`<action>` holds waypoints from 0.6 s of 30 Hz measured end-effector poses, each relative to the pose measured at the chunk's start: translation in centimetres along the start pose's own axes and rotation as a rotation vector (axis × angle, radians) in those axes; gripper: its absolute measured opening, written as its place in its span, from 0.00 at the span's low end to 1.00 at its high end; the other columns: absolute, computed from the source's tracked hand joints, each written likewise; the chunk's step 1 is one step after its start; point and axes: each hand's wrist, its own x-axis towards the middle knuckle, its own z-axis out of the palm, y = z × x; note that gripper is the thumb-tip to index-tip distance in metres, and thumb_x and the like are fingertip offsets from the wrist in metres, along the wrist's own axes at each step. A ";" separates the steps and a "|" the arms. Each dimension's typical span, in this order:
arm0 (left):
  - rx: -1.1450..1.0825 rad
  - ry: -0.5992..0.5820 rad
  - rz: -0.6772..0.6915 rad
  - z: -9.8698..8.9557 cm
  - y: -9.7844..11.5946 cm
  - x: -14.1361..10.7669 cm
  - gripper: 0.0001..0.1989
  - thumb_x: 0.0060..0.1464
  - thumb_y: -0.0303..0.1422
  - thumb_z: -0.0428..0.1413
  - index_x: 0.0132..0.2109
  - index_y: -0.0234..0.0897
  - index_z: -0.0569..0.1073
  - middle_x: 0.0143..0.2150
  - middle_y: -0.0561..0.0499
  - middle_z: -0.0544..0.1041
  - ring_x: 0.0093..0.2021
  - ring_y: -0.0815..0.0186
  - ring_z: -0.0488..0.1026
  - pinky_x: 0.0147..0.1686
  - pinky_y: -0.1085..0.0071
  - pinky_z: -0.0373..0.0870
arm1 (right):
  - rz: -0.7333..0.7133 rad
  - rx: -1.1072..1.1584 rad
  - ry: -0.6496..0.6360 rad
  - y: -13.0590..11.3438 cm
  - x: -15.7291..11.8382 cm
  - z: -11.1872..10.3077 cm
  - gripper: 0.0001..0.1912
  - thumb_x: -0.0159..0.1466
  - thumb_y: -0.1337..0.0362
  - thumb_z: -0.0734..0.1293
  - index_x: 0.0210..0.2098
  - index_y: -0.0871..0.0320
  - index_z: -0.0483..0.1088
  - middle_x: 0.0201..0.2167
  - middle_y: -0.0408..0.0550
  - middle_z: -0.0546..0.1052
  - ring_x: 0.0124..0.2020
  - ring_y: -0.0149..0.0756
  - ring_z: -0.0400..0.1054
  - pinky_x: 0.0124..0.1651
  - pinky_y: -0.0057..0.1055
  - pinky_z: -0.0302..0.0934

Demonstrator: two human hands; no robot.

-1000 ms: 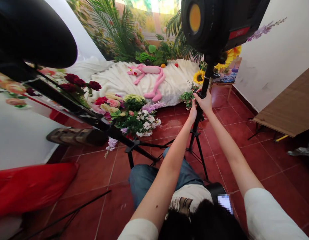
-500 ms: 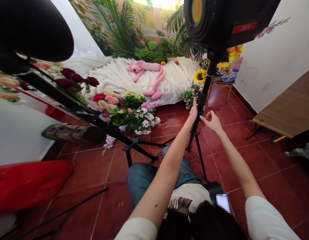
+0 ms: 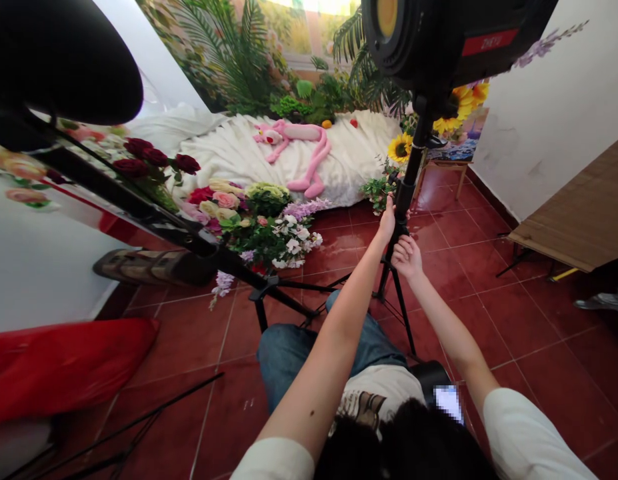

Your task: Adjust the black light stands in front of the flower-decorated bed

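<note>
A black studio light (image 3: 439,47) with a red label sits on top of a black light stand (image 3: 413,163) in front of me. My left hand (image 3: 389,222) is wrapped around the stand's pole, below a dark clamp. Just under it, my right hand (image 3: 407,257) has its fingers curled against the stand's lower collar, near where the legs spread. What exactly those fingers pinch, perhaps a knob, is hidden behind them. The stand's legs (image 3: 403,307) reach down to the red tiled floor.
A second black stand (image 3: 189,240) slants across the left, carrying a large dark light (image 3: 63,60). Artificial flowers (image 3: 269,227) and a white cloth (image 3: 209,143) with a pink plush toy (image 3: 313,160) lie ahead. A brown board (image 3: 579,213) leans at right.
My right hand has moved left onto the stand's collar, and its fingers have curled from an open pinch. My left hand keeps its grip on the pole.
</note>
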 end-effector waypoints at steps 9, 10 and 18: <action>0.026 -0.038 -0.001 -0.2 0.0 0.1 0.37 0.58 0.62 0.40 0.33 0.32 0.76 0.23 0.47 0.75 0.29 0.65 0.77 0.32 0.71 0.74 | -0.007 -0.750 0.270 -2.6 0.3 -1.8 0.30 0.63 0.37 0.62 0.21 0.54 0.51 0.13 0.35 0.54 0.14 0.23 0.43 0.16 0.24 0.37; 0.031 -0.039 0.001 -0.2 0.0 0.0 0.37 0.58 0.62 0.39 0.34 0.33 0.76 0.23 0.48 0.75 0.29 0.65 0.77 0.32 0.71 0.74 | -0.072 -0.869 0.288 -3.0 0.4 -1.8 0.32 0.61 0.34 0.62 0.21 0.54 0.51 0.13 0.35 0.55 0.15 0.24 0.45 0.18 0.25 0.40; 0.068 -0.042 0.008 -0.2 -0.1 -0.1 0.37 0.61 0.60 0.36 0.35 0.33 0.76 0.22 0.49 0.74 0.30 0.67 0.77 0.34 0.74 0.74 | -0.177 -1.422 0.210 -4.6 2.1 -0.9 0.34 0.61 0.35 0.60 0.15 0.54 0.51 0.13 0.41 0.59 0.20 0.30 0.54 0.27 0.30 0.46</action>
